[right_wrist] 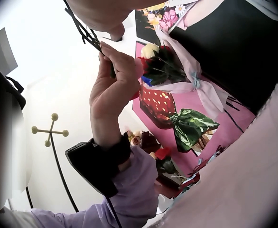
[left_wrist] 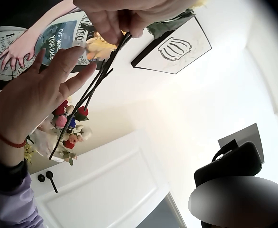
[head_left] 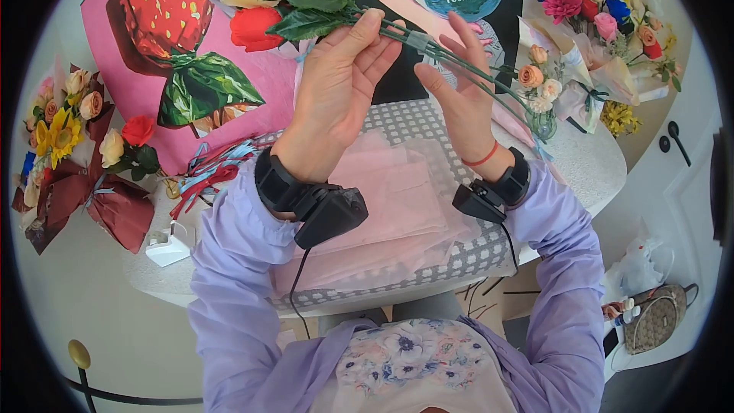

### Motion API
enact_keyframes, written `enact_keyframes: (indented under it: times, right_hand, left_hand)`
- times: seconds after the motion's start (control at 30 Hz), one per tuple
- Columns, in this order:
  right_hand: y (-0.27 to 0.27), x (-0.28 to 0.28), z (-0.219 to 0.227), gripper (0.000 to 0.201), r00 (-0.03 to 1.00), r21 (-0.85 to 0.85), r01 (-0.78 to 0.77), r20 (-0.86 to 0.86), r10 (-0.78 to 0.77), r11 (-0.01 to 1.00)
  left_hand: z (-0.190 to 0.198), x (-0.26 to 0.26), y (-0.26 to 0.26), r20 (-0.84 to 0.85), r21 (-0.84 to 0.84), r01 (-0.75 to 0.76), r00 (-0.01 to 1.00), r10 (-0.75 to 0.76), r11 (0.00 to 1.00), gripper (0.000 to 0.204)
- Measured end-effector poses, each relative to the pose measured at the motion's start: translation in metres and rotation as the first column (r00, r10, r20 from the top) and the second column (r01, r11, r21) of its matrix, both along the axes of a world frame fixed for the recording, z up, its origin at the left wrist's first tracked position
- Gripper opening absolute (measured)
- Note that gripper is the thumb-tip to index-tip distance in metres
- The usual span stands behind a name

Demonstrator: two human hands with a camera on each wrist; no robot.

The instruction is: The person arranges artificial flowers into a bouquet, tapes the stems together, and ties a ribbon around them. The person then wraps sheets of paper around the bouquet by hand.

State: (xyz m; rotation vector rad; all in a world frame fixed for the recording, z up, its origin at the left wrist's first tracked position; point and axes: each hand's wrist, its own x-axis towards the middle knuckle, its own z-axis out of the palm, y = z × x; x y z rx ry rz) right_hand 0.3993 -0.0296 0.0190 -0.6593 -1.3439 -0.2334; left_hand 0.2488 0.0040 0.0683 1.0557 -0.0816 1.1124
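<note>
the left hand (head_left: pixel 336 88) pinches a bunch of green stems (head_left: pixel 440 50) near 1 red flower (head_left: pixel 254 29); the right hand (head_left: pixel 457 111) is loosely spread just beside the stems.

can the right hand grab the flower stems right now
Probably yes: the right hand looks empty, its fingers spread close to the flower stems, while the left hand grips them further up, leaving room.
</note>
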Motion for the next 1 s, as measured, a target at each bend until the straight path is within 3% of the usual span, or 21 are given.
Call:
enact_keyframes:
  times: [0.13, 0.2, 0.3, 0.43, 0.5, 0.73, 0.8, 0.93, 1.0]
  right_hand:
    - [0.004, -0.001, 0.003, 0.034, 0.996, -0.035, -0.089, -0.008, 0.089, 0.995]
    - [0.007, -0.004, -0.001, 0.019, 0.97, -0.138, -0.218, -0.136, 0.2, 0.966]
    - [0.0, -0.016, -0.001, 0.015, 0.924, -0.157, -0.326, -0.262, 0.279, 0.932]
    - [-0.008, -0.024, 0.0, 0.013, 0.944, -0.258, -0.311, -0.191, 0.268, 0.915]
    - [-0.016, -0.032, 0.001, 0.014, 0.85, -0.263, -0.512, -0.295, 0.437, 0.818]
    - [-0.027, -0.04, -0.001, 0.017, 0.708, -0.285, -0.687, -0.472, 0.526, 0.668]
    - [-0.029, -0.042, 0.001, 0.019, 0.612, -0.254, -0.77, -0.554, 0.564, 0.585]
    - [-0.036, -0.038, 0.008, 0.022, 0.521, -0.243, -0.836, -0.63, 0.576, 0.491]
    - [-0.037, -0.032, 0.012, 0.025, 0.402, -0.192, -0.904, -0.691, 0.601, 0.383]
  left_hand:
    - [-0.002, 0.002, -0.003, 0.006, -0.029, 0.038, 0.999, -0.038, 0.999, 0.01]
    - [-0.002, 0.001, -0.003, 0.008, -0.031, 0.044, 0.999, -0.043, 0.999, 0.01]
    - [-0.002, 0.001, -0.002, 0.017, 0.01, 0.05, 0.999, -0.05, 0.999, 0.011]
    - [-0.002, 0.006, -0.002, 0.033, 0.056, -0.069, 0.997, 0.067, 0.996, 0.012]
    - [-0.003, 0.006, -0.001, 0.032, 0.078, -0.107, 0.994, 0.105, 0.991, 0.012]
    - [-0.008, 0.007, 0.005, 0.012, 0.174, -0.253, 0.967, 0.255, 0.952, 0.015]
    - [-0.009, 0.008, 0.005, 0.03, 0.196, -0.284, 0.958, 0.284, 0.938, 0.016]
    - [-0.011, 0.006, 0.006, 0.044, 0.278, -0.366, 0.928, 0.369, 0.888, 0.015]
    - [-0.012, 0.006, 0.007, 0.036, 0.299, -0.381, 0.92, 0.389, 0.875, 0.014]
